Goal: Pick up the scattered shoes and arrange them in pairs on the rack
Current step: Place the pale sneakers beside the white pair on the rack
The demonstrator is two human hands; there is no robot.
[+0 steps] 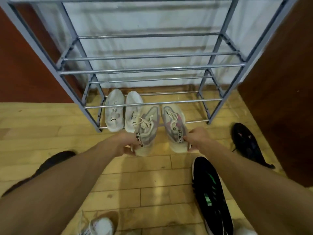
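Grey metal rack [152, 70] with tiers of thin rails stands on a yellowish wood floor [144, 184], seen from a head camera looking down.

At the left end of the bottom tier, a white pair sits side by side: one shoe [114, 112] by the left corner post, its partner [132, 109] just to the right. Beside them, two beige sneakers with grey and pink panels point toes inward across the front rail.

The left hand [126, 146] grips the heel of the left sneaker [147, 126], fingers curled round it. The right hand [197, 138] pinches the heel of the right sneaker [174, 124]. Both heels hang out past the front rail. Whether the soles rest on the rails cannot be told.

Four shoes lie on the floor: a black one with green marks [210, 189] near the right arm, another black one [245, 141] beyond the rack's right corner, a dark one [55, 160] under the left arm, and a pale one [101, 224] at the bottom edge.

Likely risks: the left sneaker overlaps the nearer white shoe and could shove it askew when pushed in. Released with heels overhanging, either sneaker could tip off the front rail.
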